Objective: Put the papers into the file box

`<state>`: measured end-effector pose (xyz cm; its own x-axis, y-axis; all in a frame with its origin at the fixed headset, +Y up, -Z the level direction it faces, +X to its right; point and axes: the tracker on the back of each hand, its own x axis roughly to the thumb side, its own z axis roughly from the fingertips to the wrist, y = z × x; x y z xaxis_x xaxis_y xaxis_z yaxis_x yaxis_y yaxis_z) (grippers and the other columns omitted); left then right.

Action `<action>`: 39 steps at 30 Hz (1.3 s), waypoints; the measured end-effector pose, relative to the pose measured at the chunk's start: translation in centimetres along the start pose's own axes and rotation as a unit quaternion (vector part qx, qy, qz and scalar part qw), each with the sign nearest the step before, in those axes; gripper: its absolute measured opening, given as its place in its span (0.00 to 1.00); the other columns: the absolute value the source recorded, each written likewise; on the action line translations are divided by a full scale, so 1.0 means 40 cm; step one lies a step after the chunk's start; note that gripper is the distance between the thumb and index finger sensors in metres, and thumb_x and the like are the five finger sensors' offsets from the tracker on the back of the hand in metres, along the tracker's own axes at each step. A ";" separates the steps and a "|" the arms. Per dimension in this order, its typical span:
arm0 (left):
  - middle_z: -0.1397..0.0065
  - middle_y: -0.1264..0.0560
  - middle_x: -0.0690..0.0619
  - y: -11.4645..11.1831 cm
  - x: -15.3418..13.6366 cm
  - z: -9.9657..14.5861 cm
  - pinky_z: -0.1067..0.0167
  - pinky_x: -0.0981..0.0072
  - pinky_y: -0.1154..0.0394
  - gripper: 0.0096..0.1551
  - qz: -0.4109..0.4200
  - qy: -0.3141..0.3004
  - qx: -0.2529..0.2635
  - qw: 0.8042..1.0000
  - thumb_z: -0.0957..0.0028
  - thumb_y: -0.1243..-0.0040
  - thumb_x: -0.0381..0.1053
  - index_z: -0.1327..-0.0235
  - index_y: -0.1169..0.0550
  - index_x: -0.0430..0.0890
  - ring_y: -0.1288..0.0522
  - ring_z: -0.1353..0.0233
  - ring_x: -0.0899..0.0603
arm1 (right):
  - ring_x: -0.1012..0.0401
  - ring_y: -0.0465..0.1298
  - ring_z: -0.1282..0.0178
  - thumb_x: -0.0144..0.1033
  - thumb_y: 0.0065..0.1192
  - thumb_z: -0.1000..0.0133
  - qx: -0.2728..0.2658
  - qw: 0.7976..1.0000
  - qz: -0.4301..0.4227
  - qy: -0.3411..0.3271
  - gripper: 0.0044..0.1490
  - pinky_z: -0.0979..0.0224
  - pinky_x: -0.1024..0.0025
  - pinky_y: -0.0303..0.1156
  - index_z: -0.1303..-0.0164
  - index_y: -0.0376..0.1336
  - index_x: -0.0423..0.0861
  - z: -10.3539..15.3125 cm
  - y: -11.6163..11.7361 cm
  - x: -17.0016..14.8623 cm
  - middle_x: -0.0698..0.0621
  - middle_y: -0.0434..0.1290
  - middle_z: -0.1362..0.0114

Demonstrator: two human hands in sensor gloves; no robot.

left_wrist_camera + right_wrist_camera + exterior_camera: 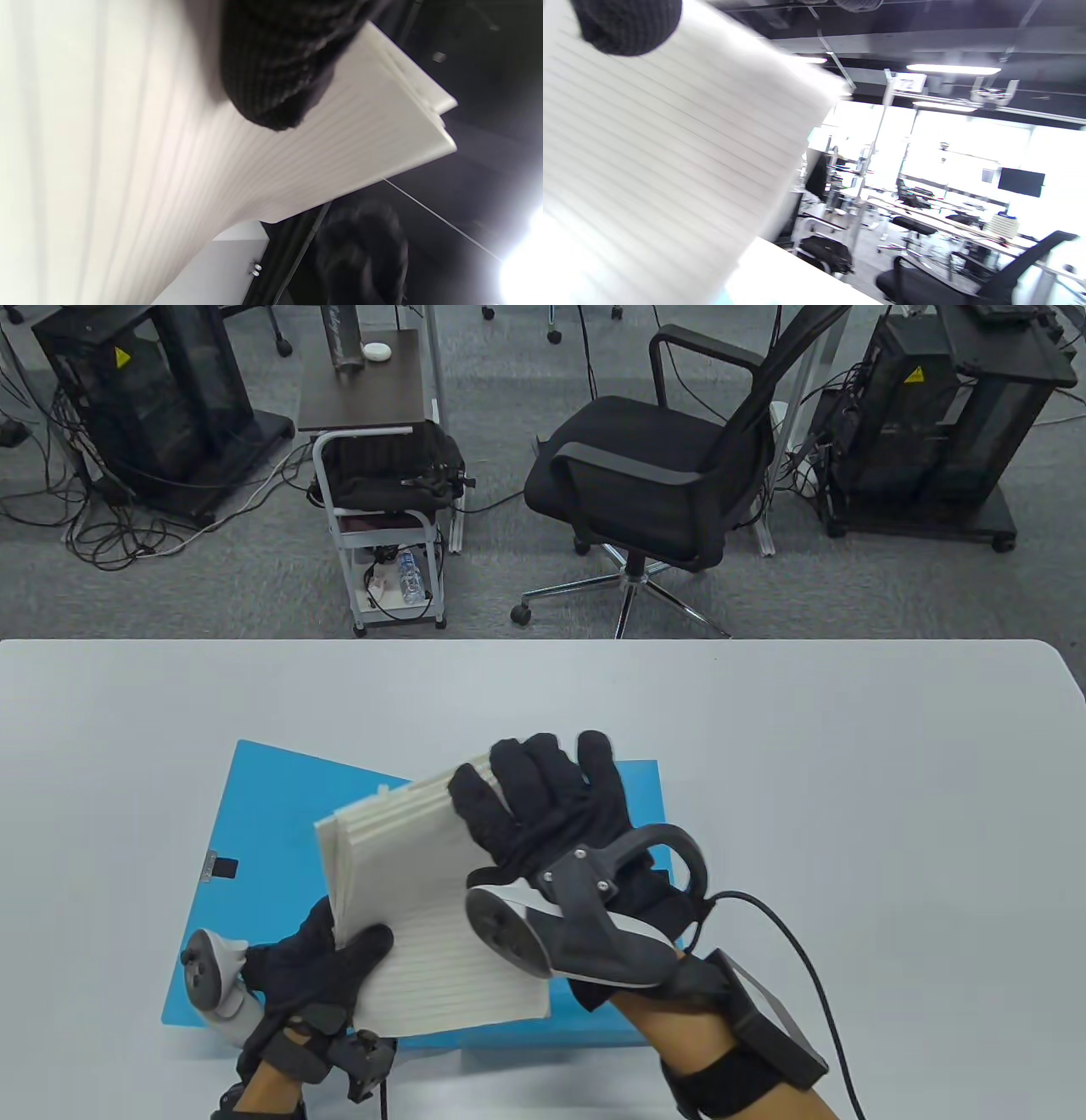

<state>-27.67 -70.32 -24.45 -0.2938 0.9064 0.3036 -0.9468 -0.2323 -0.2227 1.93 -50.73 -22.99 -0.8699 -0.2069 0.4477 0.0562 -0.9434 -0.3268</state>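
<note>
A blue file box (271, 814) lies flat on the white table (848, 780). Both hands hold a thick stack of lined white papers (416, 891) tilted above the box. My left hand (339, 959) grips the stack's near left corner, thumb on top. My right hand (543, 806) holds the stack's far right edge, thumb on top. In the left wrist view the stack (169, 169) fills the frame under a black thumb (275, 72). In the right wrist view the stack (649, 169) fills the left, with a fingertip (628, 25) on it.
A small black and metal clasp (219, 867) sits at the box's left edge. A black office chair (645, 483) and a small cart (382, 475) stand beyond the table's far edge. A cable (806, 950) trails from my right wrist.
</note>
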 end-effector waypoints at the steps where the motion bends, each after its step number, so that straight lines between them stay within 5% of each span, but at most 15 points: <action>1: 0.43 0.20 0.35 0.013 0.005 0.001 0.72 0.50 0.10 0.33 0.000 0.005 0.008 1.000 0.57 0.27 0.45 0.35 0.26 0.46 0.10 0.60 0.29 | 0.44 0.46 0.14 0.65 0.49 0.46 0.031 0.999 -0.013 0.006 0.54 0.17 0.30 0.40 0.22 0.30 0.55 0.019 0.027 -0.025 0.45 0.35 0.13; 5: 0.44 0.20 0.35 0.115 -0.007 -0.001 0.73 0.53 0.09 0.36 0.008 0.114 0.088 0.990 0.58 0.27 0.46 0.34 0.28 0.44 0.09 0.62 0.31 | 0.41 0.39 0.14 0.65 0.46 0.45 0.178 0.980 -0.080 0.043 0.52 0.19 0.29 0.34 0.21 0.30 0.54 0.135 0.228 -0.117 0.43 0.31 0.12; 10: 0.44 0.20 0.34 0.212 -0.056 0.006 0.73 0.52 0.10 0.36 -0.048 0.214 0.138 0.966 0.57 0.27 0.45 0.34 0.28 0.43 0.10 0.61 0.30 | 0.40 0.37 0.15 0.65 0.46 0.45 0.239 0.953 -0.170 0.076 0.52 0.20 0.29 0.32 0.21 0.32 0.53 0.243 0.430 -0.181 0.42 0.32 0.13; 13: 0.44 0.20 0.33 0.249 -0.095 0.015 0.73 0.51 0.10 0.36 -0.042 0.262 0.154 0.952 0.57 0.27 0.45 0.34 0.28 0.43 0.10 0.61 0.30 | 0.40 0.37 0.16 0.64 0.46 0.45 0.251 0.940 -0.216 0.085 0.52 0.21 0.29 0.31 0.21 0.31 0.52 0.275 0.493 -0.201 0.42 0.31 0.13; 25: 0.43 0.21 0.35 0.217 -0.205 0.019 0.71 0.52 0.10 0.39 -0.041 0.372 0.118 0.920 0.57 0.27 0.46 0.33 0.30 0.41 0.10 0.60 0.31 | 0.39 0.35 0.16 0.64 0.46 0.45 0.284 0.916 -0.276 0.070 0.54 0.21 0.29 0.30 0.21 0.30 0.50 0.298 0.602 -0.206 0.41 0.28 0.14; 29: 0.41 0.22 0.39 0.178 -0.208 0.008 0.71 0.52 0.11 0.45 -0.116 0.395 0.116 0.904 0.59 0.27 0.48 0.31 0.35 0.37 0.10 0.60 0.32 | 0.41 0.36 0.16 0.64 0.45 0.45 0.284 0.914 -0.280 0.067 0.54 0.21 0.30 0.31 0.21 0.30 0.49 0.305 0.614 -0.205 0.42 0.26 0.14; 39: 0.48 0.21 0.46 0.069 -0.203 -0.061 0.73 0.57 0.14 0.51 -0.354 0.466 0.082 0.807 0.62 0.28 0.57 0.32 0.37 0.36 0.10 0.66 0.40 | 0.42 0.38 0.16 0.64 0.45 0.45 0.297 0.910 -0.280 0.068 0.53 0.20 0.31 0.33 0.22 0.31 0.49 0.305 0.615 -0.205 0.43 0.26 0.15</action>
<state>-27.59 -77.46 -29.78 0.4818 0.6870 -0.5440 -0.8614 0.4852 -0.1502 16.41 -75.40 -24.55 -0.8940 0.3455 0.2853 -0.1945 -0.8729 0.4475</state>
